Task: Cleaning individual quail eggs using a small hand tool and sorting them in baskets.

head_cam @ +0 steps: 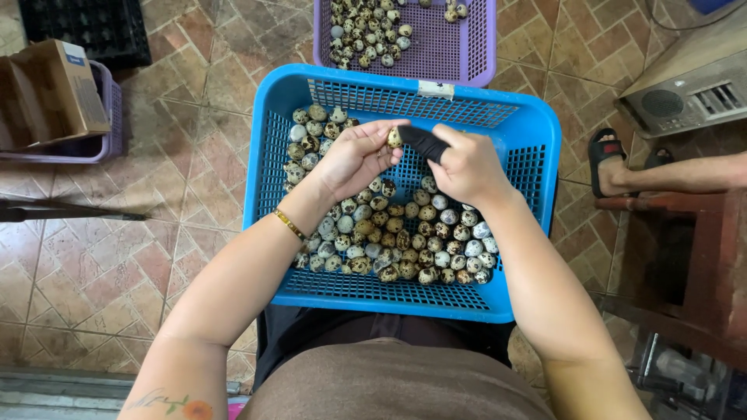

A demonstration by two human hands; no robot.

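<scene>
A blue plastic basket point(537, 132) rests on my lap, holding several speckled quail eggs point(412, 241). Above its middle, my left hand point(352, 159) pinches one speckled egg point(394, 138) between thumb and fingertips. My right hand point(467, 167) grips a small black cloth point(422, 143) whose tip touches that egg. A gold bracelet point(289, 225) circles my left wrist.
A purple basket point(475, 54) with more speckled eggs sits beyond the blue one on the tiled floor. A cardboard box point(58, 89) in a purple tray is at far left. Another person's sandaled foot point(611, 163) and a grey appliance point(692, 97) are at right.
</scene>
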